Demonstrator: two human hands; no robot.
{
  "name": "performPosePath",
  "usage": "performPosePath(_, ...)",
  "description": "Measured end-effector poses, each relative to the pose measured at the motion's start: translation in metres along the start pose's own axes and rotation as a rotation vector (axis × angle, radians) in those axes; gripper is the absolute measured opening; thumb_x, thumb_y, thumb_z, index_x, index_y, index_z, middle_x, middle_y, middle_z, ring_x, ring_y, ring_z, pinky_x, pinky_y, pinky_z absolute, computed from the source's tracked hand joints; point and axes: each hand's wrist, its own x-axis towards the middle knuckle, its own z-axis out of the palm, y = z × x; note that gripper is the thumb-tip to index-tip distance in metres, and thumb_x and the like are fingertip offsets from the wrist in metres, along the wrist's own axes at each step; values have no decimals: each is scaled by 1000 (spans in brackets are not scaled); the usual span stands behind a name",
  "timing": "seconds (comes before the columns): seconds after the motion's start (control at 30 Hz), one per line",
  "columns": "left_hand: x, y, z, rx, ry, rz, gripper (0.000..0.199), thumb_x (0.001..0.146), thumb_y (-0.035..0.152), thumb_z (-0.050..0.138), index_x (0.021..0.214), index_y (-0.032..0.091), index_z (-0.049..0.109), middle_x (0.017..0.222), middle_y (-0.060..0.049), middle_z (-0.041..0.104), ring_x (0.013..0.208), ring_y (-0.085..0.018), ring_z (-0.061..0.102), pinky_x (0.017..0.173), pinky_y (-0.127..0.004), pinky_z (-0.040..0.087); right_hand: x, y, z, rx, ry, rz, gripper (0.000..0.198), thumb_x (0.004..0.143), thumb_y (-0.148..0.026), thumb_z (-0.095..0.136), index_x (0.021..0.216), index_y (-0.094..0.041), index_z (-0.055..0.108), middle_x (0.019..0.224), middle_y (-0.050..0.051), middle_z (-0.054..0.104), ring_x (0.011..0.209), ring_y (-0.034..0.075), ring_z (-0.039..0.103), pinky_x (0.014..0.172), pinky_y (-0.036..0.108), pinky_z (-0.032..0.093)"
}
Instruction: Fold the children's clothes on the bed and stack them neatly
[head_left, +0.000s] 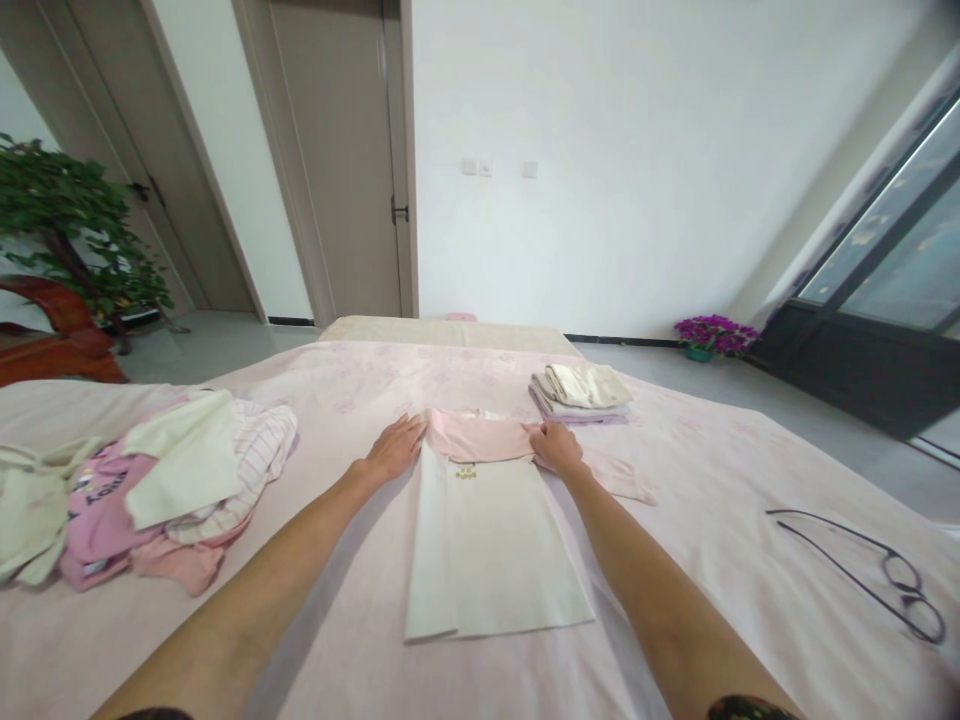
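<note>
A long-sleeved shirt point(506, 545) with a cream body and pink sleeves lies flat in front of me. Its left side is folded inward, and one pink sleeve point(476, 437) crosses the top of the body. The other sleeve point(619, 473) stretches out to the right, past my wrist. A small gold print shows on the chest. My left hand point(397, 447) rests at the shirt's upper left corner, fingers extended and flat against the edge. At the upper right shoulder, my right hand point(556, 447) has its fingers curled and pinches the fabric.
A loose heap of clothes point(180, 480) lies on the left of the pink sheet point(337, 660). Beyond my right hand sits a folded stack of clothes point(581, 392). Black-framed eyeglasses point(862, 565) lie at the right. A wooden armchair point(64, 335) stands past the left edge.
</note>
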Motion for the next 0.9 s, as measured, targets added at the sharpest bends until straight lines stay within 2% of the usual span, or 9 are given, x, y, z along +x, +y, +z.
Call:
performPosePath(0.1, 3, -4, 2, 9, -14, 11, 48, 94, 25, 37, 139, 16, 48, 150, -10, 47, 142, -19, 38, 123, -37, 17, 0, -1, -2, 100, 45, -7, 32, 90, -38, 43, 102, -22, 68, 100, 9, 70, 90, 23, 63, 72, 30, 44)
performPosePath(0.2, 6, -6, 3, 11, -27, 18, 50, 96, 27, 32, 143, 15, 43, 152, -10, 44, 144, -19, 33, 122, -38, 16, -7, -4, -6, 267, 148, -111, 27, 88, -33, 47, 101, -21, 66, 92, 6, 71, 83, 20, 62, 71, 29, 42)
performPosePath(0.3, 9, -6, 4, 5, -46, 27, 49, 98, 30, 29, 143, 17, 45, 151, -8, 46, 146, -20, 29, 122, -39, 14, -27, -9, -15, 429, 272, -317, 21, 87, -29, 50, 97, -20, 66, 91, 5, 70, 85, 20, 62, 76, 29, 43)
performPosePath(0.43, 13, -2, 3, -15, -66, 20, 47, 100, 39, 29, 140, 25, 50, 149, -4, 48, 146, -21, 29, 122, -37, 16, -75, -23, -30, 557, 388, -689, 20, 91, -25, 50, 101, -21, 67, 94, 6, 67, 92, 20, 60, 84, 30, 44)
performPosePath(0.57, 16, 2, 4, -28, -77, -51, 48, 99, 43, 33, 141, 27, 50, 150, -7, 45, 144, -25, 31, 119, -40, 22, -131, -40, -36, 446, 351, -984, 23, 95, -17, 48, 107, -22, 66, 93, 6, 65, 89, 19, 58, 79, 31, 41)
performPosePath(0.67, 16, 4, 4, -42, -85, -90, 51, 98, 51, 36, 142, 28, 49, 152, -8, 42, 144, -28, 32, 117, -40, 26, -162, -50, -28, 324, 308, -1151, 20, 97, -18, 49, 107, -22, 65, 91, 5, 66, 83, 18, 56, 73, 31, 36)
performPosePath(0.8, 18, 1, 5, -59, -82, -130, 49, 96, 50, 39, 137, 28, 54, 150, -9, 44, 141, -30, 36, 114, -41, 29, -184, -57, -8, 230, 209, -1219, 16, 99, -24, 50, 101, -23, 65, 85, 3, 65, 77, 17, 52, 68, 31, 31)
performPosePath(0.9, 23, -4, 7, -76, -82, -151, 42, 94, 43, 44, 131, 30, 60, 136, -9, 56, 130, -28, 48, 109, -39, 35, -190, -58, 4, 231, 111, -1188, 14, 97, -24, 51, 100, -23, 65, 86, 2, 64, 79, 17, 52, 68, 31, 31)
